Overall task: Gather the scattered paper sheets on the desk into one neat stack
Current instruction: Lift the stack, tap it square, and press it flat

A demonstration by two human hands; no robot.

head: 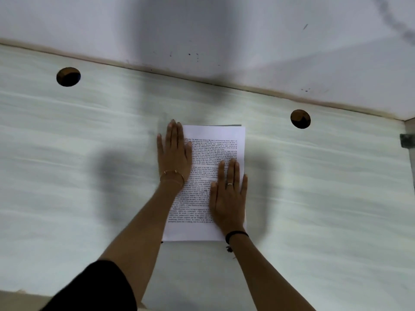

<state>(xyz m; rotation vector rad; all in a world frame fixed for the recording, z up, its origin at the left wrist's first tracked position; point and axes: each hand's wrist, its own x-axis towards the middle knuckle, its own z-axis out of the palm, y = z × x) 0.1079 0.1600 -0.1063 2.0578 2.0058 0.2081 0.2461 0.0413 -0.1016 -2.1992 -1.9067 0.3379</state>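
Note:
A stack of white paper sheets (215,140), the top one printed with black text, lies lengthwise in the middle of the pale desk (78,176). A sliver of a lower sheet shows at the stack's far edge. My left hand (174,151) lies flat with straight fingers along the stack's left edge, partly on the paper and partly on the desk. My right hand (229,196) presses flat on the lower right part of the top sheet, fingers straight and pointing away from me.
Two round cable holes are cut into the desk, one at the far left (68,76) and one at the far right (300,118). A white wall (202,30) borders the desk's far edge. The desk's right end meets a side panel (409,135).

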